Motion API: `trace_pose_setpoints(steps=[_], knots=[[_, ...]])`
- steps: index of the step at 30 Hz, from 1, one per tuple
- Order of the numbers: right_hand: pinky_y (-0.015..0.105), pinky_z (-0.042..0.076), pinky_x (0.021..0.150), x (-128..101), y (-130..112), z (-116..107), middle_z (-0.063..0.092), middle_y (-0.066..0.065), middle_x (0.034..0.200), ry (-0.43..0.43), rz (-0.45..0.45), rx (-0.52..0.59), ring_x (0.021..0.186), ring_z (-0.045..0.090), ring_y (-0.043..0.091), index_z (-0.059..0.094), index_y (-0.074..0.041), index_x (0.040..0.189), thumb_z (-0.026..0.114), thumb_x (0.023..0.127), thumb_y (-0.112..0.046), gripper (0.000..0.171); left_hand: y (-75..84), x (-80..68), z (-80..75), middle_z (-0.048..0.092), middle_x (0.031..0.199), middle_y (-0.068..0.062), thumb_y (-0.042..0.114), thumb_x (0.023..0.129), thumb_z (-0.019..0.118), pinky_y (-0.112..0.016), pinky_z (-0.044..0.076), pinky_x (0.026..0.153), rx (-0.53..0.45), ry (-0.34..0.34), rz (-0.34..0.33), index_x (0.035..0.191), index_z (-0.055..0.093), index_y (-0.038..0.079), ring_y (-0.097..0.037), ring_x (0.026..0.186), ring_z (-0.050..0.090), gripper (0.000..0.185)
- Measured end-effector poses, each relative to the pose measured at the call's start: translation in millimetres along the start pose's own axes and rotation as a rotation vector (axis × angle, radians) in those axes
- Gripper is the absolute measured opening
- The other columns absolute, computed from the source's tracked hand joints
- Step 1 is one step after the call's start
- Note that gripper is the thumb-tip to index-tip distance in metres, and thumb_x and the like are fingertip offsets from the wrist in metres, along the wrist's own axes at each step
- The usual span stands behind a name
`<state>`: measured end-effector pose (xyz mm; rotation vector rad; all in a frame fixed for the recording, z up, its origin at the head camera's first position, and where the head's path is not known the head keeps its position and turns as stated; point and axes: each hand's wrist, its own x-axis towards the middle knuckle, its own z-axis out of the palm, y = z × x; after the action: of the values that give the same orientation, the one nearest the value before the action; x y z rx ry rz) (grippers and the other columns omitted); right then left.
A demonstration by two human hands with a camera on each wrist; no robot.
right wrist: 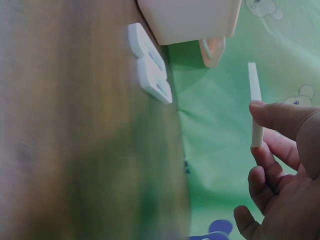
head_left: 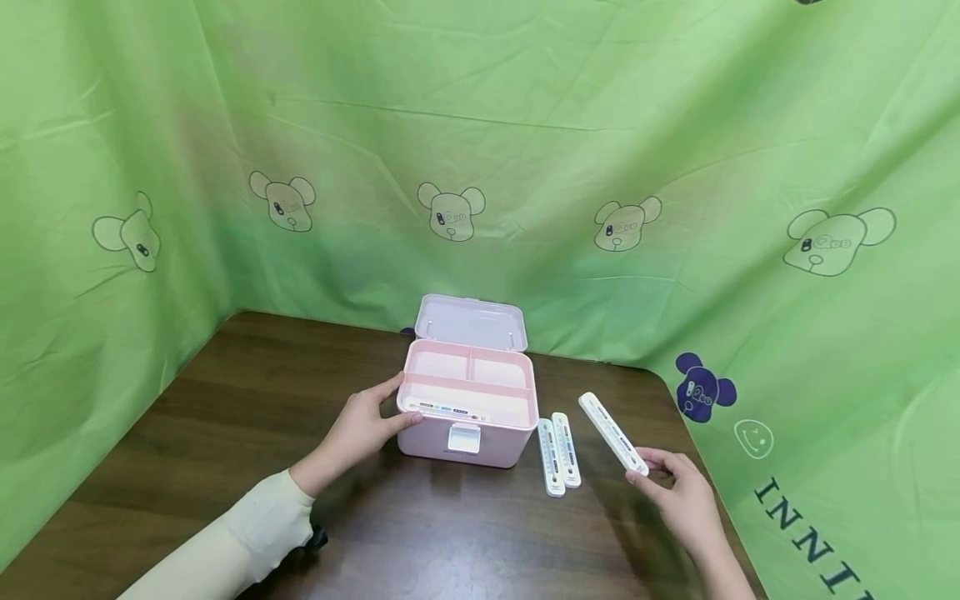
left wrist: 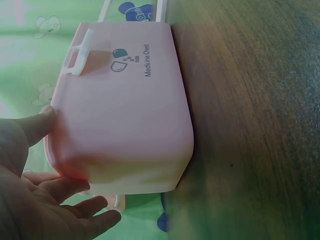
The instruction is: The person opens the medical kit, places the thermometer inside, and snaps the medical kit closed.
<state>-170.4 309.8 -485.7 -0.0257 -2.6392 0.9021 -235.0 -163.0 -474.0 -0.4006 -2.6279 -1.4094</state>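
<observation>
A pink medicine chest stands with its lid raised at the back. My left hand holds its front left corner; in the left wrist view the thumb is on the front rim and fingers touch the side. One thermometer lies in the front compartment of the pink tray. To the right of the chest, my right hand pinches the near end of a long white thermometer between thumb and fingers, raised above the table in the right wrist view.
Side by side on the table, right of the chest, lie two more thermometers. A white latch hangs open on the chest's front. The brown wooden table ends at a green printed curtain behind and along both sides.
</observation>
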Motion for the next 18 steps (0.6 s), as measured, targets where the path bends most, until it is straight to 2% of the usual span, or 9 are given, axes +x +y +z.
trace_pose_setpoints(steps=[7,13,18], knots=[[0.017,0.042,0.077,23,-15,-16,0.063,0.005,0.101,-0.026,-0.138,0.008,0.09,0.052,0.007,0.073,-0.007,0.121,0.085,0.084,-0.015,0.04,1.4,3.3,-1.3,0.061,0.144,-0.014,0.036,0.084,0.086,-0.051,0.045,0.11,0.037,0.019,0.017,0.149,0.053,0.005,-0.029,0.135,0.056,0.08],[0.019,0.042,0.083,41,-31,-25,0.064,0.004,0.103,-0.069,-0.24,-0.018,0.094,0.053,0.005,0.073,-0.008,0.123,0.083,0.085,-0.014,0.039,2.2,2.9,-1.4,0.062,0.143,-0.013,0.035,0.084,0.086,-0.051,0.045,0.111,0.041,0.018,0.011,0.148,0.055,0.006,-0.029,0.135,0.056,0.077],[0.038,0.044,0.093,56,-47,-27,0.067,0.007,0.111,-0.132,-0.313,-0.058,0.105,0.058,0.021,0.072,-0.01,0.123,0.081,0.088,-0.016,0.037,2.4,1.6,-1.5,0.061,0.144,-0.013,0.035,0.083,0.086,-0.052,0.045,0.111,0.037,0.025,0.006,0.147,0.055,0.007,-0.029,0.135,0.056,0.076]])
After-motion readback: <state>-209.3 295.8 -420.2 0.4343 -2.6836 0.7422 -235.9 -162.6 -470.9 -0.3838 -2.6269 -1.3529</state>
